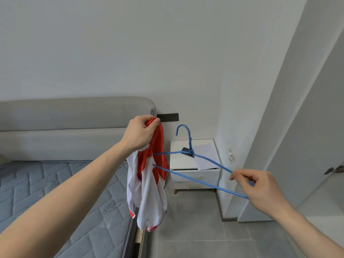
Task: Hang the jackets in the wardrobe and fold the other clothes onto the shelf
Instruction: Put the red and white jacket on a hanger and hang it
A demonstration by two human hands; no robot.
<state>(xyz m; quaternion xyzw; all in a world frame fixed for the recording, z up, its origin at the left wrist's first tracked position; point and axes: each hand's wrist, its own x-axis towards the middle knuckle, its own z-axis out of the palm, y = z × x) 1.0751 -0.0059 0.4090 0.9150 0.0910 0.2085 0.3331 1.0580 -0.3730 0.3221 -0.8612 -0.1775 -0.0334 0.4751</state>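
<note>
Red-and-white thin fabric jacket (147, 183), bunched, hanging in the air from the gripping left hand (141, 133) beside the bed; blue wire hanger (189, 155), one arm inside it, pinched by the right hand (260, 187); risk: the wire snags a fold, or the slack garment slides off.

A single head-worn wide-angle view looks forward and slightly down from the person's own standpoint, with both forearms reaching in from the bottom corners. It faces the wall behind the bed's headboard (78, 116), the mattress (55, 192) low on the left and a white nightstand (193, 162) near the middle. The hands sit close to the lens, the furniture farther back.
</note>
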